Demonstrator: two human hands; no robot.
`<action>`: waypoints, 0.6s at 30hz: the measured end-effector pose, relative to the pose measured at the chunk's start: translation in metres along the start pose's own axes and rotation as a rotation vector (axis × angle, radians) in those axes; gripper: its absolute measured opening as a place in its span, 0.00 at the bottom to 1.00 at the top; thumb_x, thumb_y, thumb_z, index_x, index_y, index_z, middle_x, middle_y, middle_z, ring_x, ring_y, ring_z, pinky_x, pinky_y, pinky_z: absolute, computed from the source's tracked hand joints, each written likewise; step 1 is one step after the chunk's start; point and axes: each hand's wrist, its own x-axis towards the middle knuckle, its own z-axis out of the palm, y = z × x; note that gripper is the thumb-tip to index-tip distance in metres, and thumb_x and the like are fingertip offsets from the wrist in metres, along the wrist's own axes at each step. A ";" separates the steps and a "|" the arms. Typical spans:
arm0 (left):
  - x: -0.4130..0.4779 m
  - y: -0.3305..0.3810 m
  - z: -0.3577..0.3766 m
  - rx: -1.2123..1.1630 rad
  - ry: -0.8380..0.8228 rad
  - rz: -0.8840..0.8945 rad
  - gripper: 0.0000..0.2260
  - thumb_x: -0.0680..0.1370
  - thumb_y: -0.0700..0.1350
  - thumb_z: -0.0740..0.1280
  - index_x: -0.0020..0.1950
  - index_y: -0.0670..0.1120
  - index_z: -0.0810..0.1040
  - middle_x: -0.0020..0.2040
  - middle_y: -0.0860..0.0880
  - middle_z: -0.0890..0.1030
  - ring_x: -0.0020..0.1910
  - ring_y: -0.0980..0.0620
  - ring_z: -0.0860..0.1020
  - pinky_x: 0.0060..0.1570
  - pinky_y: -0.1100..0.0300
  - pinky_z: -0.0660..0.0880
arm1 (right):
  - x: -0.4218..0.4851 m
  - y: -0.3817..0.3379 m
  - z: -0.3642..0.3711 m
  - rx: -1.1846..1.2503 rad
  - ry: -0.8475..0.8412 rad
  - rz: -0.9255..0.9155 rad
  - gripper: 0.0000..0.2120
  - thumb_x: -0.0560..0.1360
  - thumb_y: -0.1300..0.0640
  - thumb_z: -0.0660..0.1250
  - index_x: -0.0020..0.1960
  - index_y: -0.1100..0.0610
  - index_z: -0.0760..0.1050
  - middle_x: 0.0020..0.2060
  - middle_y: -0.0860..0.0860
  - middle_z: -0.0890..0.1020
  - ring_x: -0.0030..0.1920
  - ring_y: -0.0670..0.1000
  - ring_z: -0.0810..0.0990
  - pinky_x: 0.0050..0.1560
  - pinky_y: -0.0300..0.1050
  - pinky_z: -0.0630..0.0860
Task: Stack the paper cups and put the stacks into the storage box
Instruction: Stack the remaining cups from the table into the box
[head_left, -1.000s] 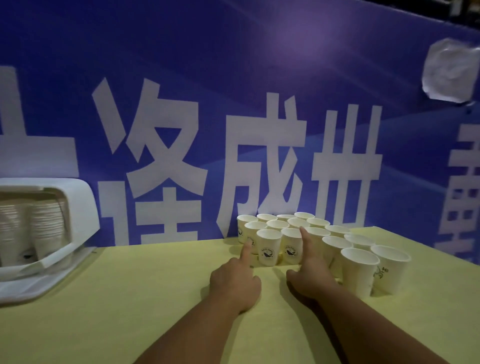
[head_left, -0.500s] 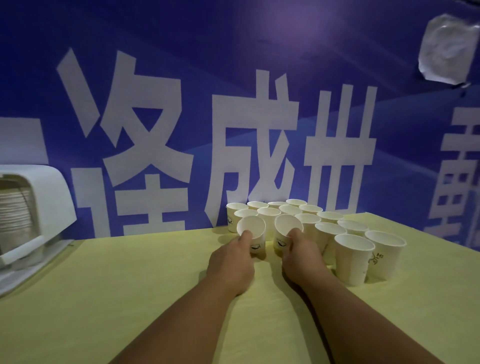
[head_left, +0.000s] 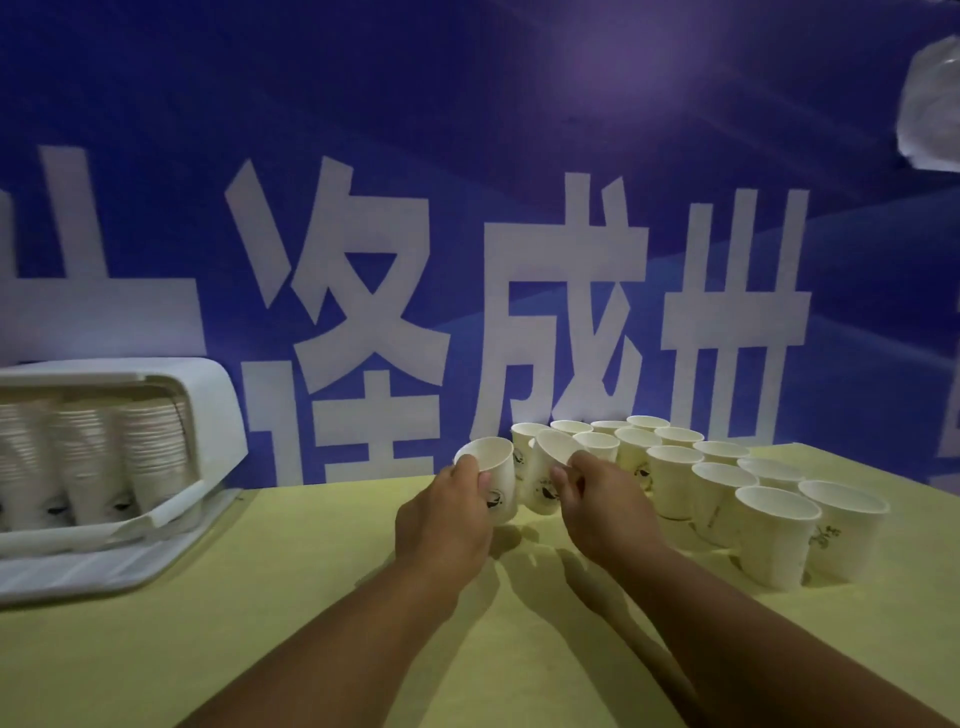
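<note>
On my screen the left hand (head_left: 447, 519) has its fingers curled round one paper cup (head_left: 496, 470), thumb on the near wall, and the cup is tilted with its mouth up and just clear of the yellow table (head_left: 260, 623), a shadow under it. The right hand (head_left: 608, 509) grips a second cup (head_left: 545, 467) the same way, fingertips bent over the wall close to the rim. That cup leans too, and its lower end sits right beside the first cup's – I cannot tell whether the two walls touch. Both arms reach in from the bottom edge, bare to the elbow. Behind and to the right of the hands stands the cluster of loose cups (head_left: 675, 478), all upright and mouth up, packed close in rows that run toward the table's right edge. Some carry a small dark print on the side. The white storage box (head_left: 213, 410) sits well apart at the left end of the table, its opening toward me, and three tall stacks of cups (head_left: 150, 457) show inside it side by side. Its flat lid (head_left: 78, 566) lies on the table in front of it. A blue banner (head_left: 363, 130) with big white characters fills the wall behind – a crumpled white sheet (head_left: 930, 104) is stuck to it at the upper right.
</note>
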 end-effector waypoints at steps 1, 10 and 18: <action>0.001 -0.010 -0.008 0.003 0.008 0.000 0.11 0.86 0.57 0.52 0.62 0.54 0.68 0.52 0.54 0.77 0.47 0.53 0.78 0.47 0.52 0.81 | 0.001 -0.010 0.003 0.022 -0.015 -0.019 0.09 0.80 0.45 0.61 0.49 0.49 0.75 0.42 0.46 0.80 0.39 0.44 0.76 0.36 0.38 0.71; 0.003 -0.099 -0.075 0.070 0.110 0.023 0.06 0.86 0.55 0.50 0.57 0.56 0.63 0.49 0.54 0.71 0.42 0.56 0.73 0.39 0.57 0.77 | -0.007 -0.097 0.054 0.145 -0.061 -0.151 0.11 0.83 0.48 0.57 0.55 0.50 0.76 0.49 0.47 0.73 0.45 0.44 0.73 0.42 0.34 0.69; 0.009 -0.182 -0.125 0.005 0.238 0.082 0.09 0.85 0.55 0.49 0.48 0.56 0.63 0.44 0.55 0.70 0.38 0.56 0.70 0.34 0.56 0.65 | -0.013 -0.172 0.095 0.548 -0.106 -0.045 0.10 0.80 0.52 0.65 0.59 0.51 0.80 0.55 0.50 0.78 0.53 0.48 0.77 0.58 0.47 0.76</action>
